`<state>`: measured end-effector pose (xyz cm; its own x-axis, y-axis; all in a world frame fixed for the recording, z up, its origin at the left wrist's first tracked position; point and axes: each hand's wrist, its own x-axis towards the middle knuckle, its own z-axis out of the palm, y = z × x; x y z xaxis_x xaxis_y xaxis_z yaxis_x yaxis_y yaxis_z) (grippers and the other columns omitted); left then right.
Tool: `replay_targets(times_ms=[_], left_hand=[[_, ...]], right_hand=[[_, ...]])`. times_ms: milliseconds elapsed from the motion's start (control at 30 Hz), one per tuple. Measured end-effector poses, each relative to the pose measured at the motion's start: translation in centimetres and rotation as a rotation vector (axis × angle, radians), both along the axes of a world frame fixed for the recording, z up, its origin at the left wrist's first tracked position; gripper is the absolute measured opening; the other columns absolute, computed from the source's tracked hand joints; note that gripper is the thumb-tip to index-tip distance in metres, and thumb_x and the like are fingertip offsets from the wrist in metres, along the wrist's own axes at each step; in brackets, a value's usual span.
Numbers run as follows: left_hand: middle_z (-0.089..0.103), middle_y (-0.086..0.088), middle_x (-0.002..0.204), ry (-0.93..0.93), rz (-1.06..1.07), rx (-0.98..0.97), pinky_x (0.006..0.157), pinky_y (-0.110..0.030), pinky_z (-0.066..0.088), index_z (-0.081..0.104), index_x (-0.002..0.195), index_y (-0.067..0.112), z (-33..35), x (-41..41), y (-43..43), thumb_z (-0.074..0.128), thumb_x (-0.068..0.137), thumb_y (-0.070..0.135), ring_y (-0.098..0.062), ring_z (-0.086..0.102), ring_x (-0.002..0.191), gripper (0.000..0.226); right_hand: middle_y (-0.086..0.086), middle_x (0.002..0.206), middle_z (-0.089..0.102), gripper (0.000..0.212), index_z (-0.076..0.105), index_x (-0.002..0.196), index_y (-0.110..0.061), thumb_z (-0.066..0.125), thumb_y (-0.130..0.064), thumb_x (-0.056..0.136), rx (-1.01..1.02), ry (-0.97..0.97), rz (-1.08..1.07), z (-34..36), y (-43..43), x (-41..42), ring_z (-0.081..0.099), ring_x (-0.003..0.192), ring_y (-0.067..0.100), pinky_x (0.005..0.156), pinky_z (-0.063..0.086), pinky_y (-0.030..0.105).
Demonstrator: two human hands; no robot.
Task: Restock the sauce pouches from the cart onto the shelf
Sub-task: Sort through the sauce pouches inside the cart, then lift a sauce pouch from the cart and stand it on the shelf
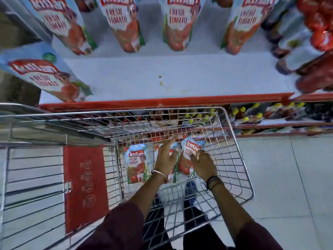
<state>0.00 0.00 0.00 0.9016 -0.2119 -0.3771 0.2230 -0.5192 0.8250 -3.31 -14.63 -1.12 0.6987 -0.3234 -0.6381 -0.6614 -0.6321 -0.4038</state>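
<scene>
Both hands are down inside the wire cart (239, 156). My right hand (204, 164) grips a tomato sauce pouch (189, 152) and tilts it up off the cart floor. My left hand (165, 156) lies on a second pouch (172, 175), fingers curled over its top edge. A third pouch (137, 165) lies flat to the left, untouched. On the white shelf (171, 78) above, several matching pouches stand in a back row (177, 24), and one more pouch (45, 73) stands at the front left.
The shelf has a red front lip (162, 102). Dark red bottles and packs (310, 51) crowd its right end. A lower shelf with yellow-capped bottles (252, 114) lies behind the cart. The cart's red child-seat flap (84, 186) sits at left. Pale tiled floor (288, 177) lies to the right.
</scene>
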Motion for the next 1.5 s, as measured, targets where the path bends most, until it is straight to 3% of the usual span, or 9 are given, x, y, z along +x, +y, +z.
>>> replay_targets(times_ms=[200, 300, 500, 767, 933, 1133, 1267, 1400, 1500], left_hand=[[0.045, -0.017, 0.140, 0.259, -0.044, 0.083, 0.104, -0.024, 0.028, 0.040, 0.132, 0.005, -5.8, -0.2, -0.8, 0.048, 0.089, 0.009, -0.030, 0.041, 0.130, 0.044], [0.048, -0.013, 0.137, 0.293, -0.067, 0.089, 0.102, -0.027, 0.033, 0.041, 0.131, 0.007, -8.0, -0.2, -1.6, 0.049, 0.088, 0.010, -0.027, 0.045, 0.126, 0.043], [0.064, -0.017, 0.107, 0.254, 0.005, 0.111, 0.084, -0.039, 0.049, 0.056, 0.109, 0.006, -11.0, 1.3, -3.8, 0.051, 0.086, 0.012, -0.028, 0.059, 0.094, 0.024], [0.067, -0.024, 0.086, 0.350, -0.097, 0.187, 0.067, -0.027, 0.036, 0.062, 0.080, -0.003, -13.2, 3.7, -4.8, 0.058, 0.084, 0.024, -0.028, 0.055, 0.074, 0.027], [0.044, 0.003, 0.060, 0.395, -0.009, 0.159, 0.054, -0.027, 0.030, 0.037, 0.062, 0.023, -13.4, 3.9, -4.2, 0.069, 0.076, 0.023, -0.020, 0.043, 0.064, 0.035], [0.050, 0.000, 0.062, 0.418, 0.167, 0.052, 0.067, -0.033, 0.042, 0.038, 0.059, 0.026, -11.4, 2.4, -3.3, 0.076, 0.067, 0.011, -0.022, 0.052, 0.071, 0.042], [0.050, 0.005, 0.062, 0.349, 0.194, 0.000, 0.046, -0.007, 0.035, 0.038, 0.059, 0.024, -6.9, 2.0, -2.7, 0.075, 0.069, 0.010, -0.012, 0.049, 0.061, 0.040], [0.058, -0.011, 0.072, 0.222, 0.246, -0.017, 0.061, -0.031, 0.049, 0.039, 0.061, 0.021, -2.1, 1.7, -2.6, 0.075, 0.068, 0.012, -0.027, 0.058, 0.070, 0.038], [0.053, -0.003, 0.063, 0.124, 0.264, -0.068, 0.050, -0.024, 0.041, 0.037, 0.058, 0.023, 2.2, 1.7, -2.8, 0.074, 0.069, 0.008, -0.021, 0.053, 0.063, 0.041]], right_hand=[[0.022, 0.118, 0.058, 0.028, 0.057, 0.095, -0.010, 0.059, -0.035, 0.083, 0.169, 0.197, -0.231, -4.5, -0.4, 0.9, 0.056, 0.109, 0.039, 0.092, 0.048, 0.044], [0.020, 0.117, 0.057, 0.051, 0.053, 0.110, -0.001, 0.068, -0.034, 0.074, 0.187, 0.241, -0.354, -7.8, -0.8, 0.8, 0.055, 0.109, 0.036, 0.095, 0.048, 0.048], [0.010, 0.084, 0.068, 0.032, 0.058, 0.097, -0.001, 0.066, -0.025, 0.078, 0.328, 0.165, -0.621, -10.4, -1.7, 1.0, 0.064, 0.070, 0.018, 0.051, 0.050, 0.020], [0.017, 0.095, 0.073, 0.021, 0.069, 0.086, -0.012, 0.066, -0.031, 0.080, 0.288, 0.139, -0.594, -12.2, -2.5, 1.6, 0.067, 0.085, 0.032, 0.084, 0.056, 0.044], [0.016, 0.101, 0.073, 0.006, 0.066, 0.076, -0.019, 0.065, -0.021, 0.081, 0.351, 0.124, -0.630, -12.6, -2.7, 1.2, 0.068, 0.093, 0.032, 0.091, 0.054, 0.052], [0.018, 0.097, 0.073, 0.011, 0.067, 0.084, -0.009, 0.070, -0.015, 0.075, 0.382, 0.093, -0.585, -10.1, -3.0, 1.1, 0.068, 0.088, 0.033, 0.083, 0.057, 0.047], [0.004, 0.072, 0.065, 0.023, 0.055, 0.064, -0.019, 0.069, -0.007, 0.077, 0.415, -0.014, -0.554, -5.9, -2.9, 1.1, 0.062, 0.072, 0.024, 0.063, 0.051, 0.030], [0.013, 0.084, 0.069, 0.015, 0.060, 0.069, -0.017, 0.071, -0.008, 0.076, 0.413, -0.188, -0.511, -1.5, -2.8, 1.0, 0.067, 0.082, 0.030, 0.078, 0.058, 0.044], [0.014, 0.088, 0.069, 0.008, 0.065, 0.083, -0.008, 0.070, -0.008, 0.078, 0.422, -0.350, -0.509, 2.1, -2.9, 0.9, 0.066, 0.083, 0.029, 0.068, 0.058, 0.033]])
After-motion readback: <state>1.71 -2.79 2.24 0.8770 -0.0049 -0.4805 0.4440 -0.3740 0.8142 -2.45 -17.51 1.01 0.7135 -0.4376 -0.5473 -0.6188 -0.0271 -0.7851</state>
